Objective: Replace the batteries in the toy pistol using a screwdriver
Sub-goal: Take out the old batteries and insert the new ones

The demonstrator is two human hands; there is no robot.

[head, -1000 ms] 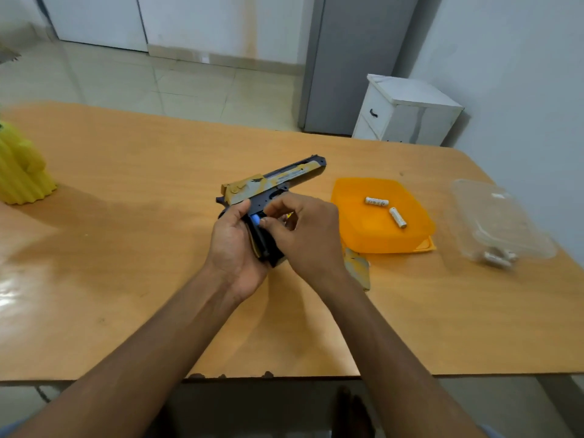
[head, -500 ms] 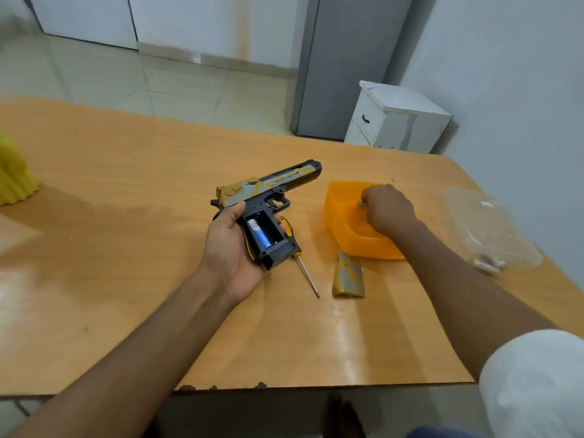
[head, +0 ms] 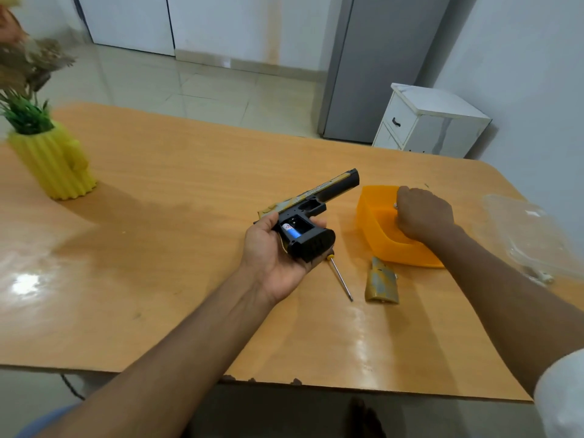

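Note:
My left hand (head: 274, 252) grips the black and gold toy pistol (head: 311, 213) by its handle, just above the table. The grip's battery bay is open and one blue and white battery (head: 291, 230) sits in it. My right hand (head: 422, 214) reaches into the orange tray (head: 376, 222), fingers curled on a small white battery (head: 395, 206) that is mostly hidden. A yellow-handled screwdriver (head: 340, 278) lies on the table below the pistol. The removed gold grip cover (head: 380, 281) lies beside it.
A clear plastic container (head: 531, 235) lies at the table's right edge with small items in it. A yellow ribbed vase with a plant (head: 53, 162) stands at the far left. A white cabinet (head: 433, 123) and a grey fridge stand beyond the wooden table (head: 158, 248).
My right hand left the pistol grip and went right into the orange tray. The pistol now rests in my left hand alone, with the battery bay exposed. The camera tilted up slightly.

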